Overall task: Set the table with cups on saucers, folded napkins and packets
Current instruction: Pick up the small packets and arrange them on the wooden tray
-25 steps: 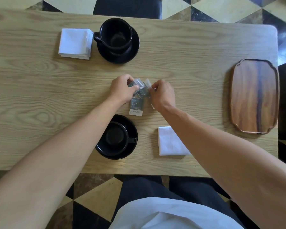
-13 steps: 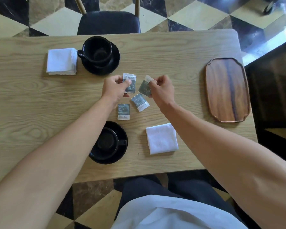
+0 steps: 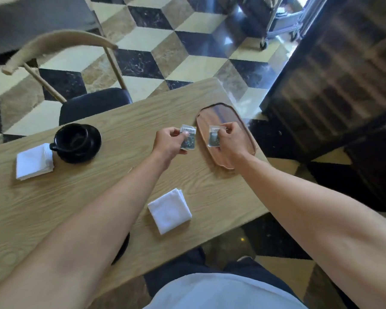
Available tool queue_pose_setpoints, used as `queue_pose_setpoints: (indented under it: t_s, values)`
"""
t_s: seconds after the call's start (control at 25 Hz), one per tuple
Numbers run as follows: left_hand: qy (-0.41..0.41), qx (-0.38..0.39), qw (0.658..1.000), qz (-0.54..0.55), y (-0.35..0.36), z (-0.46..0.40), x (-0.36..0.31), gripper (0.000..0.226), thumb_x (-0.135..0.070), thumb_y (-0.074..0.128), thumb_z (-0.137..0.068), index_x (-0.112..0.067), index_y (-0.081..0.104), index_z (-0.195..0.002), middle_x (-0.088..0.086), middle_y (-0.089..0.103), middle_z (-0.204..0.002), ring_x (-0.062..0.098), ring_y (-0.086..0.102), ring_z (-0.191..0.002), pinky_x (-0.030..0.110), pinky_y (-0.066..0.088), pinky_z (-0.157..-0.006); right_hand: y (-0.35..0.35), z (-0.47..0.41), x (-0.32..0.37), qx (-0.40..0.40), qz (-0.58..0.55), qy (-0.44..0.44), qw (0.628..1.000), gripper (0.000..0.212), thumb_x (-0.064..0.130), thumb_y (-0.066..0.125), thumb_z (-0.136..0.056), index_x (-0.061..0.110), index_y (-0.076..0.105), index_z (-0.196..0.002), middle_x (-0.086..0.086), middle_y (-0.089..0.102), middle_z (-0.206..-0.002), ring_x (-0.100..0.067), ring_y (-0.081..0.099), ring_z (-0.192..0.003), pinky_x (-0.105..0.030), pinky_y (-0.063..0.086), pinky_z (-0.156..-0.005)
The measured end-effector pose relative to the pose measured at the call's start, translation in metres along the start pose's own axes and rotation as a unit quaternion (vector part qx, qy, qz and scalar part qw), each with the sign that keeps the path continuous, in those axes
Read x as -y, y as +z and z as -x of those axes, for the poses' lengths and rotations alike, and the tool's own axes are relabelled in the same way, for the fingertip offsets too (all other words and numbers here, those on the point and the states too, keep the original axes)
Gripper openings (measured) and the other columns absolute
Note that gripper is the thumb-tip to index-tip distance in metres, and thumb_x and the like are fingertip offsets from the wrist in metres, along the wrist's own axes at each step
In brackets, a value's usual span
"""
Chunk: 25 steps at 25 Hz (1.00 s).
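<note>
Both place settings look laid: the far cup sits on its saucer with a folded napkin beside it, well left of the hands, and the near napkin lies below them. Only the packets are left. The left hand pinches one packet; the right hand pinches another over the wooden tray. Half a second ago both hands worked mid-desk above two loose packets; now they have swung right toward the tray.
</note>
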<state>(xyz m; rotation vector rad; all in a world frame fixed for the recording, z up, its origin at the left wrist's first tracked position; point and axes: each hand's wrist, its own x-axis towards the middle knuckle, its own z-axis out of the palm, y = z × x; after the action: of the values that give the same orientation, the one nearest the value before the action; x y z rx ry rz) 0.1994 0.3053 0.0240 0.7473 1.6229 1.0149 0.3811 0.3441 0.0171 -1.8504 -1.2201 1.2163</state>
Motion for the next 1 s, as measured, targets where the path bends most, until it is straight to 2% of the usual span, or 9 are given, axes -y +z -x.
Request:
queue_pose_setpoints:
  t_s: [0.08,0.24,0.32,0.4,0.48,0.6,0.8,0.88,1.0]
  values:
    - [0.016,0.022,1.000,-0.005,0.043,0.007,-0.024,0.013,-0.009,0.071,-0.092,-0.011,0.066,-0.080,0.006,0.069,-0.078,0.018,0.068,-0.067,0.030,0.059,-0.049,-0.048,-0.009,-0.003,-0.015,0.034,-0.012,0.999,0.014,0.027,0.057,-0.091,0.024,0.061,-0.105,-0.003,0.068,-0.106,-0.026,0.068,-0.101,-0.052,0.057,-0.089]
    - [0.033,0.038,0.999,0.006,0.119,0.025,-0.065,0.012,-0.007,0.072,-0.092,-0.008,0.066,-0.081,0.012,0.069,-0.085,0.026,0.070,-0.076,0.035,0.063,-0.053,-0.132,-0.027,-0.002,-0.035,0.049,-0.046,0.997,0.027,0.023,0.062,-0.094,0.015,0.061,-0.120,-0.006,0.069,-0.110,-0.021,0.067,-0.098,-0.039,0.056,-0.090]
    - [0.032,0.038,0.999,0.011,0.154,0.037,-0.078,0.006,-0.006,0.072,-0.092,-0.001,0.068,-0.089,0.020,0.071,-0.096,0.034,0.072,-0.088,0.047,0.064,-0.066,-0.174,-0.035,-0.001,-0.036,0.035,-0.061,0.997,0.029,0.026,0.066,-0.094,0.015,0.060,-0.120,-0.006,0.071,-0.108,-0.018,0.068,-0.093,-0.036,0.057,-0.087]
    - [0.026,0.027,0.999,0.013,0.182,0.045,-0.086,0.015,-0.006,0.072,-0.091,0.006,0.068,-0.100,0.028,0.070,-0.108,0.041,0.071,-0.099,0.058,0.061,-0.079,-0.211,-0.043,0.001,-0.029,0.023,-0.075,0.997,0.034,0.028,0.072,-0.092,0.012,0.062,-0.121,-0.006,0.071,-0.106,-0.019,0.069,-0.093,-0.036,0.058,-0.085]
    - [0.037,0.025,0.999,0.011,0.208,0.054,-0.091,0.011,-0.006,0.071,-0.092,0.004,0.069,-0.096,0.028,0.070,-0.108,0.038,0.071,-0.098,0.057,0.061,-0.080,-0.245,-0.049,0.000,-0.017,0.009,-0.090,0.996,0.035,0.029,0.076,-0.090,0.011,0.066,-0.117,-0.004,0.072,-0.102,-0.018,0.071,-0.090,-0.031,0.061,-0.076]
    - [0.052,0.013,0.998,0.025,0.241,0.062,-0.099,0.006,-0.006,0.072,-0.092,-0.004,0.069,-0.087,0.020,0.071,-0.099,0.026,0.072,-0.083,0.043,0.064,-0.070,-0.283,-0.065,-0.001,-0.006,0.007,-0.116,0.993,0.026,0.030,0.079,-0.088,0.014,0.073,-0.108,0.008,0.070,-0.090,-0.011,0.070,-0.085,-0.017,0.056,-0.065]
    - [0.054,0.004,0.998,0.031,0.281,0.052,-0.122,0.013,-0.005,0.070,-0.093,0.005,0.068,-0.100,0.019,0.068,-0.100,0.027,0.071,-0.084,0.039,0.064,-0.061,-0.318,-0.093,0.011,-0.003,-0.003,-0.123,0.992,0.027,0.030,0.078,-0.089,0.013,0.075,-0.110,0.000,0.075,-0.104,-0.016,0.071,-0.096,-0.035,0.060,-0.089]
    - [0.061,0.010,0.997,0.035,0.291,0.036,-0.136,0.016,-0.006,0.070,-0.093,0.007,0.067,-0.102,0.021,0.069,-0.103,0.031,0.071,-0.090,0.043,0.065,-0.063,-0.325,-0.109,0.020,-0.008,-0.006,-0.118,0.993,0.022,0.028,0.077,-0.090,0.014,0.075,-0.107,-0.002,0.076,-0.104,-0.017,0.071,-0.095,-0.038,0.060,-0.090]
    - [0.067,0.027,0.996,0.048,0.303,0.008,-0.155,0.009,-0.006,0.069,-0.093,0.002,0.068,-0.089,0.018,0.071,-0.095,0.027,0.074,-0.081,0.046,0.065,-0.063,-0.332,-0.134,0.035,-0.024,-0.002,-0.107,0.994,0.022,0.025,0.076,-0.091,0.012,0.073,-0.107,-0.004,0.075,-0.105,-0.019,0.071,-0.096,-0.042,0.060,-0.089]
